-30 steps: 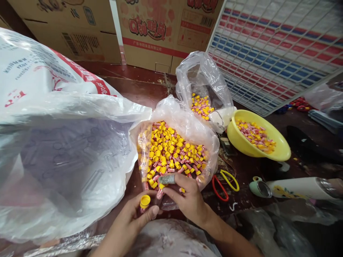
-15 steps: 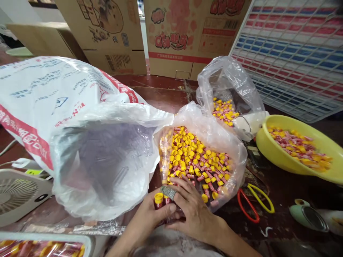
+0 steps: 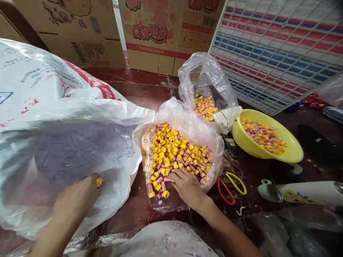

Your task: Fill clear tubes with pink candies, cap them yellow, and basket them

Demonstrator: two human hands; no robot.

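My left hand (image 3: 77,200) is closed inside the mouth of a large white printed bag (image 3: 112,107). A yellow cap (image 3: 99,181) sticks out by its fingers; the rest of the capped tube is hidden. Clear plastic tubes (image 3: 66,153) show faintly in that bag. To the right, a clear plastic bag (image 3: 187,116) lies open, heaped with small red-and-white patterned rolls with yellow caps (image 3: 171,146). At the near edge of the heap, my right hand (image 3: 189,187) has its thumb and fingers closed around a yellow-capped roll (image 3: 166,179). A grey wrap shows at one finger.
Behind stands another clear bag of capped rolls (image 3: 205,107); a yellow basin (image 3: 294,151) of similar pieces is at right. Scissors with red and yellow handles (image 3: 227,191) and a flowered bottle (image 3: 308,192) lie nearer. Cardboard boxes (image 3: 150,57) and a white wire rack (image 3: 268,67) stand at the back.
My hands were together in front of the clear bag, with capped tubes in the left. The left has moved into the white bag; the right has reached onto the heap. The view has shifted right.
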